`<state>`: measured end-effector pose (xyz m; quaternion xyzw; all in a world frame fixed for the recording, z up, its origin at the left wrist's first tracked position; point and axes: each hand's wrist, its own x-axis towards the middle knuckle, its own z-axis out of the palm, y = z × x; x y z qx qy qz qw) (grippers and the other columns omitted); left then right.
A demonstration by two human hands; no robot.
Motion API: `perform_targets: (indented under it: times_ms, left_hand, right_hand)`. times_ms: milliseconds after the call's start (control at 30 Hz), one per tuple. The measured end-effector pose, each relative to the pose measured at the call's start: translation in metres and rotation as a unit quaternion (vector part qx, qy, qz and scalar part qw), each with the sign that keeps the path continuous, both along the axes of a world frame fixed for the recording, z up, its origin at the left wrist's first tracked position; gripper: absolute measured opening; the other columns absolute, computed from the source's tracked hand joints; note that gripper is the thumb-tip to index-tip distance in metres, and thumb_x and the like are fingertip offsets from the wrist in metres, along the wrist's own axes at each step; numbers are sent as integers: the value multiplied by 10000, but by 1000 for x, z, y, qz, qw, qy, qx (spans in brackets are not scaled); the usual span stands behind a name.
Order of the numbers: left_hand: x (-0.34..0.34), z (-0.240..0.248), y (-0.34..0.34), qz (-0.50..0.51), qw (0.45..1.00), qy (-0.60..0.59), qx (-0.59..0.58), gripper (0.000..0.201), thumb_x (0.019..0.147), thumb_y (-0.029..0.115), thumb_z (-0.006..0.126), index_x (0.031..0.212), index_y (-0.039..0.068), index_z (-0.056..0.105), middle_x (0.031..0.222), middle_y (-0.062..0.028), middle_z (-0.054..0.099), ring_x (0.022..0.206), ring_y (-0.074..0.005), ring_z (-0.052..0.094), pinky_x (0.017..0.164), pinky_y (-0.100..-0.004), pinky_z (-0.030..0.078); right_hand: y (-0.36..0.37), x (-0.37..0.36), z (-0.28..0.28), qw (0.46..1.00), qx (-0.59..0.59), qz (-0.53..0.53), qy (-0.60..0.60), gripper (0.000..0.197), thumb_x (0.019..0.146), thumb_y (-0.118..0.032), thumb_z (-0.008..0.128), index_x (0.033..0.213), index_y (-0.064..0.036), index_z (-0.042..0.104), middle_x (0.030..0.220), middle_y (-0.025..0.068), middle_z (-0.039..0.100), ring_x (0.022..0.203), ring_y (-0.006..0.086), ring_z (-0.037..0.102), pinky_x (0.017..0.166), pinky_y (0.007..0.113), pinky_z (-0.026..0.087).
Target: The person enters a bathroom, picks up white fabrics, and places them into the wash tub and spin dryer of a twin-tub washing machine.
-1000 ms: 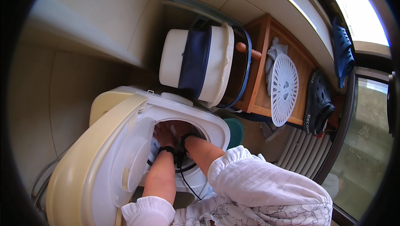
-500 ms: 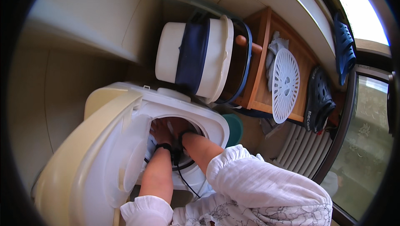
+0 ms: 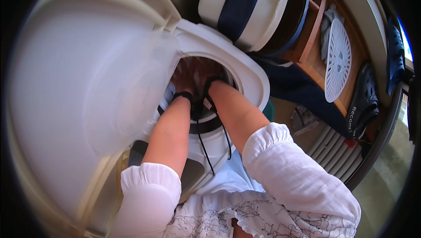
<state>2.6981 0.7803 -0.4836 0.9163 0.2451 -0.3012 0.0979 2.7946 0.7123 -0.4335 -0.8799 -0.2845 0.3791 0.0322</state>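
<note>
Both my arms reach down into the round opening of a white top-loading washing machine (image 3: 252,78). Inside the dim tub, my left hand (image 3: 184,76) lies with its fingers stretched out and apart. Close beside it, my right hand (image 3: 207,68) also seems to have its fingers extended, though shadow hides much of it. Some pale, light-blue cloth (image 3: 168,92) shows at the tub's left side, next to my left hand. Black bands with thin cords circle both wrists. The machine's big whitish lid (image 3: 66,84) stands raised on the left, with a translucent inner cover (image 3: 144,84) beside the opening.
Behind the machine are stacked white and navy basins (image 3: 241,8). To the right, a wooden stool (image 3: 315,69) bears a white perforated disc (image 3: 338,60), grey cloth and black clogs (image 3: 363,102). A green basin (image 3: 269,110) and a ribbed grey panel (image 3: 335,152) are lower down.
My view has shifted closer over the machine, so the lid fills more of the left side and the basins sit higher. Both hands remain inside the tub.
</note>
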Motion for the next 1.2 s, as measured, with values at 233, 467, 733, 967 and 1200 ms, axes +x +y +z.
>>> perform_targets:
  times_ms: [233,467,733,967,1200]
  left_hand:
    - [13,-5,5,-79,996,16,32,994,751,372,680,1512,400,42,1602,-38,-4,1442,-431,18,1069,-713,128]
    - [3,16,5,-43,994,-100,12,780,716,329,729,1413,181,411,1552,-107,245,1355,-415,316,1038,-614,319]
    - [-103,241,-9,89,897,-289,-322,209,834,193,670,919,5,633,759,-82,665,692,-156,625,648,-305,492]
    - [-347,133,33,506,807,-101,-286,142,859,155,602,927,35,636,765,-42,654,668,-142,600,602,-305,475]
    - [-417,11,31,485,832,41,-267,383,875,241,560,1207,51,532,1154,-101,596,817,-198,581,633,-349,474]
  right_hand:
    - [-12,24,17,989,27,111,96,508,786,-131,594,1288,-70,539,1312,201,525,1209,352,514,1013,430,410]
    - [-62,-11,133,923,363,84,-98,365,737,2,611,1101,-7,622,1072,222,630,986,389,608,861,435,498]
    - [-132,-81,142,910,393,48,-124,341,777,-122,697,1098,-31,625,987,157,634,930,363,593,804,427,478]
    - [-125,-92,155,871,417,100,-239,371,795,-224,694,1114,-47,622,1020,141,615,952,336,575,838,412,461]
    - [-126,-92,150,889,373,101,-247,313,812,-226,695,1062,-47,639,970,104,631,928,319,584,817,404,470]
